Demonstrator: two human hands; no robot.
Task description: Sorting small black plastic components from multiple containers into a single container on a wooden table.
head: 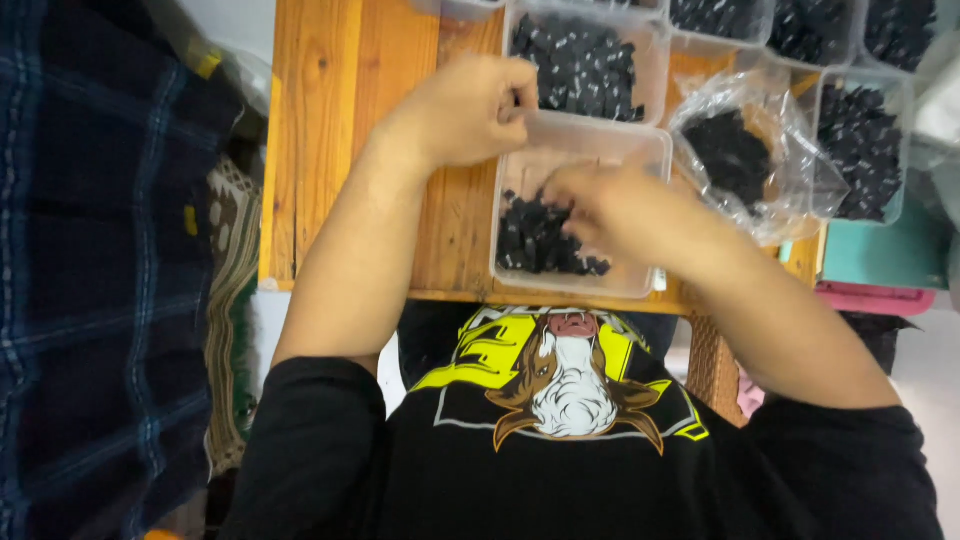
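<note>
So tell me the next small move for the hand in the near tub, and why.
Probably lift the right hand out with one small black part: it is down among the black parts in the clear tub, while the left hand waits pinched shut above the rim.

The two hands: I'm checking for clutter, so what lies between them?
In the head view, only the clear tub's rim and bare wall lie between the left hand and the right hand; the small black parts lie lower.
</note>
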